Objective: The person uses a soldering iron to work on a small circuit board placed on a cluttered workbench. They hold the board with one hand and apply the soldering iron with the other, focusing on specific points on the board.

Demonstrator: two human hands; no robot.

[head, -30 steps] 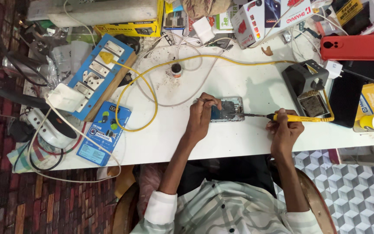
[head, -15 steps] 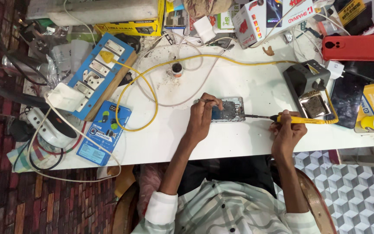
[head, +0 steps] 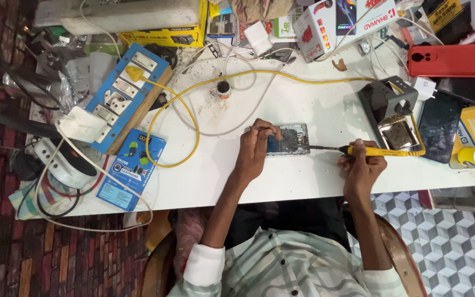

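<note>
Change over the last second is slight: both hands sit almost where they were, and only the tip of the soldering iron (head: 375,150) has settled a touch closer against the right end of the opened phone (head: 290,140), so the soldering at that edge looks to be still under way rather than finished. The phone lies flat at the middle of the white desk (head: 303,181), its back off and its insides showing. The left hand (head: 255,151) rests on the phone's left end, its grip closed on a thin metal tool (head: 259,128), perhaps tweezers, too small to tell for sure. The right hand (head: 361,168) has its grip closed around the iron's yellow handle, just right of the phone. A yellow cable (head: 188,118) loops from the iron across the far side of the desk to a blue switchboard (head: 125,96) at the left. The black iron stand (head: 386,102) stands to the right, a dark phone (head: 438,132) beside it and a red phone case (head: 451,60) farther off. A small bottle (head: 224,88) stands beyond the phone, and printed boxes (head: 331,19) crowd the far edge. Below, red brick floor (head: 56,253) lies at the left and patterned tile (head: 452,247) at the right.
</note>
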